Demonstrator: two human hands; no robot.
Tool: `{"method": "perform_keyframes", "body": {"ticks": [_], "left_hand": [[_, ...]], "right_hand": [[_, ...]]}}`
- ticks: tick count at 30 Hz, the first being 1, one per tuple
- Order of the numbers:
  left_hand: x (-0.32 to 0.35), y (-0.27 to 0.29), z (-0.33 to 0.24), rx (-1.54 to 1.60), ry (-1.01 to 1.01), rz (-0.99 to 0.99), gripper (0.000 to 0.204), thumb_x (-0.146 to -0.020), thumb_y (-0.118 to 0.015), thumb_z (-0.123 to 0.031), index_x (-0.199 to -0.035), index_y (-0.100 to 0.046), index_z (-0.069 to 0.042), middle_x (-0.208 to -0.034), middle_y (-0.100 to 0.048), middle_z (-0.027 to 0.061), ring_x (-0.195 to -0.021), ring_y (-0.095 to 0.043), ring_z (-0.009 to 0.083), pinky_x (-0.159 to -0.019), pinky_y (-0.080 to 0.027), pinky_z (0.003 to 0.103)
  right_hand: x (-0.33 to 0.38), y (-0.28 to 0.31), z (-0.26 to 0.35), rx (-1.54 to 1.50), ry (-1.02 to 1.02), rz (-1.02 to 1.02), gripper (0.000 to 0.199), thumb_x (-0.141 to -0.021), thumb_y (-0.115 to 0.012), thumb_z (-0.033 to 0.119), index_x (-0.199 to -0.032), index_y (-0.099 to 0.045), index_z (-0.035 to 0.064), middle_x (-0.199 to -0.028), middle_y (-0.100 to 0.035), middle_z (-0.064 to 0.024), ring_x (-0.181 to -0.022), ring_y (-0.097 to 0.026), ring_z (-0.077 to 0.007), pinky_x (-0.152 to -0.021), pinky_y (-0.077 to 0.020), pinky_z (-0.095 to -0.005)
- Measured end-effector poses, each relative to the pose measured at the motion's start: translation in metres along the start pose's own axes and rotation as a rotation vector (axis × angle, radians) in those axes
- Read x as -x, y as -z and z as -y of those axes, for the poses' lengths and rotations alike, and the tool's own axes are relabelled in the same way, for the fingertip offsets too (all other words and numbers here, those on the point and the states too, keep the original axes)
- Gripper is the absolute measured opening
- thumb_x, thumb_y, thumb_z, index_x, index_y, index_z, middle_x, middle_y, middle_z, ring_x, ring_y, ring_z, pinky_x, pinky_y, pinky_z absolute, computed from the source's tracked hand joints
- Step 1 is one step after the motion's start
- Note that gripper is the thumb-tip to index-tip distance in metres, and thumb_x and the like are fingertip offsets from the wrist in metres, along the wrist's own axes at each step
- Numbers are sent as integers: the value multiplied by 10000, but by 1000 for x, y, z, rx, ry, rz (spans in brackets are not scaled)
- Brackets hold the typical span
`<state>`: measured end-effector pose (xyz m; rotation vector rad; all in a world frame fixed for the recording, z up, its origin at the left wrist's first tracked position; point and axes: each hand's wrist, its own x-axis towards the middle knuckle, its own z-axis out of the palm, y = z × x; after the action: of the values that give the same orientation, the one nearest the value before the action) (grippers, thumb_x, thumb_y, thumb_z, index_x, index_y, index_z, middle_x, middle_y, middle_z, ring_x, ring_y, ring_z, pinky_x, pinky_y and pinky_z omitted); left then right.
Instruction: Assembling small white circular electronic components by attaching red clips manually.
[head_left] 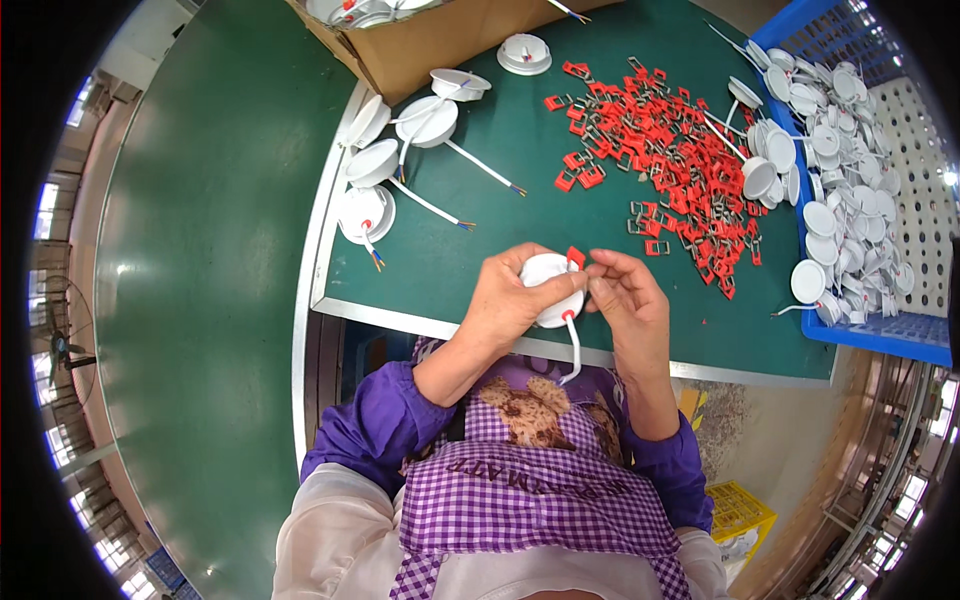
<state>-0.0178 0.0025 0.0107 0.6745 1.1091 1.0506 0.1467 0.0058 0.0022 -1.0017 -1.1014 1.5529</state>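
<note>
Just above the table's front edge, my left hand [507, 300] grips a round white lamp housing [543, 270], its thumb lying across the face. A short white cable [575, 350] hangs from a red grommet on the housing and points down toward the apron. On the housing's upper right rim sits a red clip [576, 257]. My right hand [625, 295] is closed at that rim, thumb and forefinger pinching by the clip; the fingertips partly hide the contact. A large pile of red clips with metal wire loops [660, 140] lies beyond my right hand.
Several white housings with cables [370, 165] lie at the left of the green table [480, 240]. A cardboard box [430, 50] of housings stands at the back. On the right, a blue crate [880, 335] is heaped with white housings. A yellow crate [740, 510] is below.
</note>
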Motion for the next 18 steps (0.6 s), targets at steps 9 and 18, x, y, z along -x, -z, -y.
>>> {"method": "perform_keyframes", "body": {"ticks": [9,18], "left_hand": [[-75,-1,-154,294,-111,192,313,-944,-588,-304,-1066,-575,-16,-935,-641,47,-789,-642,166,-662,-526,311],[-131,24,-133,-67,-358,-164,225,-879,-564,-66,-1086,-575,21,-1035,-622,114,-984,-594,198,-862,-465,286]], "right_hand": [[-8,14,-11,75,-52,-174,222,-926,-601,62,-1132,-583,-19,-972,-620,-50,-843,-601,-107,-691,-462,-221],[-46,5,-12,668,255,-74,257,-893,-625,48,-1145,-597,11,-1057,-626,-77,-852,-622,-119,-694,-485,-218]]}}
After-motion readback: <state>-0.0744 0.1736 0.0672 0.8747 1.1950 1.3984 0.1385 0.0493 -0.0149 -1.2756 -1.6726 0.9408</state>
